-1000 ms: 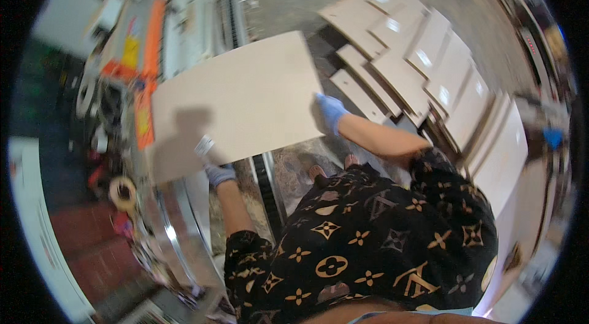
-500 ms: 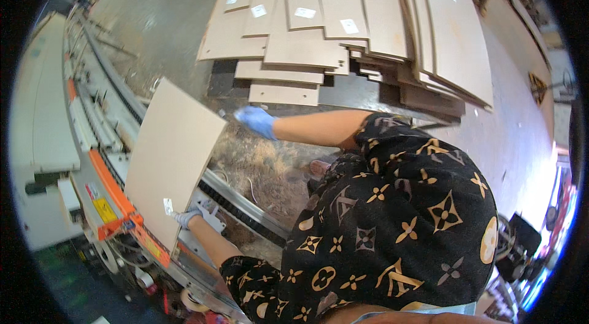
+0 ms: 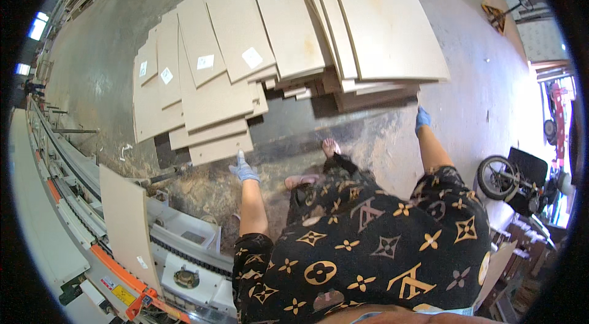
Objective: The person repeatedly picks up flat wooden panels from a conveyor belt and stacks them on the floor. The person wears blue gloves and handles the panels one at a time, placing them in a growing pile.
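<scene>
My left hand point(image 3: 245, 168), in a pale blue glove, is open with its fingers apart, just below the front edge of a beige board point(image 3: 222, 147) at the bottom of the spread stack. My right hand point(image 3: 423, 119), gloved in blue too, reaches to the near right corner of the taller pile, under the large top board point(image 3: 388, 20). Blur hides how its fingers lie there. Another beige panel point(image 3: 124, 219) with a small white label stands on the machine at left, with neither hand on it.
A long conveyor-like machine with an orange rail point(image 3: 116, 267) runs along the left. Several labelled boards point(image 3: 236, 29) overlap on the stack ahead. My feet point(image 3: 331, 147) are on the dusty floor between them. A motorcycle point(image 3: 504, 178) stands at the right.
Both hands have come away from the panel on the machine, which stays there. My body has turned right, toward the stack, and my right hand has swung to its far right corner.
</scene>
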The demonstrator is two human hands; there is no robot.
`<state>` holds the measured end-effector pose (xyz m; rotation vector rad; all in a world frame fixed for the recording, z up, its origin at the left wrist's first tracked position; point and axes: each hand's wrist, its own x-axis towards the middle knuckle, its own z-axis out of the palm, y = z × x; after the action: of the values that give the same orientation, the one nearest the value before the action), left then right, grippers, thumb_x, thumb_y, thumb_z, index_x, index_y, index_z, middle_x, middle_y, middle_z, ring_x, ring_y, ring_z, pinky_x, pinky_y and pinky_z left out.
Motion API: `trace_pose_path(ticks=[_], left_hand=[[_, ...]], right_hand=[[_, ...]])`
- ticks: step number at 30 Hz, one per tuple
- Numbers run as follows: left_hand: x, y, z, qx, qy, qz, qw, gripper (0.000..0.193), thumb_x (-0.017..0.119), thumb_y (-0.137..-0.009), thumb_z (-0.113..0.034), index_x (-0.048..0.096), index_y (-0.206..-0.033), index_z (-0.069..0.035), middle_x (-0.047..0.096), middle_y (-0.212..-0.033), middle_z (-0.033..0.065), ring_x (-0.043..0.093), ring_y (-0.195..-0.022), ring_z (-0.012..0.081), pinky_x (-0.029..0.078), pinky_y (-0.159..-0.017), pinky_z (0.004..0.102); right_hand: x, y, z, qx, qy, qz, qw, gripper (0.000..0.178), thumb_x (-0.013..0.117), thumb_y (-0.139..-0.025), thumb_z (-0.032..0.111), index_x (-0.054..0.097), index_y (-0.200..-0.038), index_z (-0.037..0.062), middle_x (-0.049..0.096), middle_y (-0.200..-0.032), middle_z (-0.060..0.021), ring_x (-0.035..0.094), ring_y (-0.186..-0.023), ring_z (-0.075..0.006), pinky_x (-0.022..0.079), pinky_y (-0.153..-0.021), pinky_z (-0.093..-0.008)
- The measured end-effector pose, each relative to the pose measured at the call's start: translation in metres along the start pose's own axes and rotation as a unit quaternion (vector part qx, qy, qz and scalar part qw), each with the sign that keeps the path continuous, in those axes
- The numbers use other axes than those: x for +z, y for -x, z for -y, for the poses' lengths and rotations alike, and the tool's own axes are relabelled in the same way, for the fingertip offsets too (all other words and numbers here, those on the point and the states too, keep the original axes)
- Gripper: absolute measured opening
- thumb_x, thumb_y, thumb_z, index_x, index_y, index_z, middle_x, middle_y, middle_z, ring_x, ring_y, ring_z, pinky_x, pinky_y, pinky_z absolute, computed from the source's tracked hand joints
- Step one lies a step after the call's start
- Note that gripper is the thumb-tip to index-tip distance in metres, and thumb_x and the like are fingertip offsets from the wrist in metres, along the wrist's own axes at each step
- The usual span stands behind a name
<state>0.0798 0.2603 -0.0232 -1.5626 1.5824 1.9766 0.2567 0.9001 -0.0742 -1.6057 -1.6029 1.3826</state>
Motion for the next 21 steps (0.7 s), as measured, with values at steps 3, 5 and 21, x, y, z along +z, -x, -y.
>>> trace_pose_path(ticks=[3, 5, 21], left_hand=[[0.047, -0.036, 0.016, -0.055, 0.055, 0.021, 0.997, 0.084, 0.065, -0.073, -0.053, 0.023, -0.139, -0.022, 0.029, -0.141, 0.0119, 0.034, -0.124, 0.0309, 0.034, -0.094, 0.0501], [0.063, -0.050, 0.023, -0.096, 0.125, 0.090, 0.983, 0.080, 0.064, -0.074, -0.053, 0.026, -0.138, -0.021, 0.031, -0.139, 0.0127, 0.033, -0.125, 0.0306, 0.034, -0.096, 0.0481], [0.057, -0.110, 0.063, 0.009, 0.415, 0.114, 0.903, 0.058, 0.049, -0.086, -0.044, 0.036, -0.134, -0.014, 0.040, -0.133, 0.0129, 0.040, -0.118, 0.0332, 0.033, -0.096, 0.0530]], right_hand=[[0.012, -0.067, -0.009, 0.002, 0.039, 0.079, 0.996, 0.056, 0.056, -0.084, 0.040, 0.050, -0.117, -0.0043, 0.051, -0.121, -0.0177, 0.044, -0.114, -0.0277, 0.033, -0.098, -0.0403], [0.030, -0.089, -0.012, 0.028, 0.073, 0.034, 0.996, 0.069, 0.056, -0.083, 0.041, 0.036, -0.128, -0.0073, 0.044, -0.128, -0.0226, 0.042, -0.117, -0.0286, 0.032, -0.098, -0.0415], [0.017, -0.062, 0.020, 0.140, 0.039, 0.274, 0.951, 0.042, 0.043, -0.082, 0.062, 0.054, -0.089, 0.0212, 0.059, -0.074, 0.0000, 0.055, -0.075, -0.0149, 0.048, -0.070, -0.0424]])
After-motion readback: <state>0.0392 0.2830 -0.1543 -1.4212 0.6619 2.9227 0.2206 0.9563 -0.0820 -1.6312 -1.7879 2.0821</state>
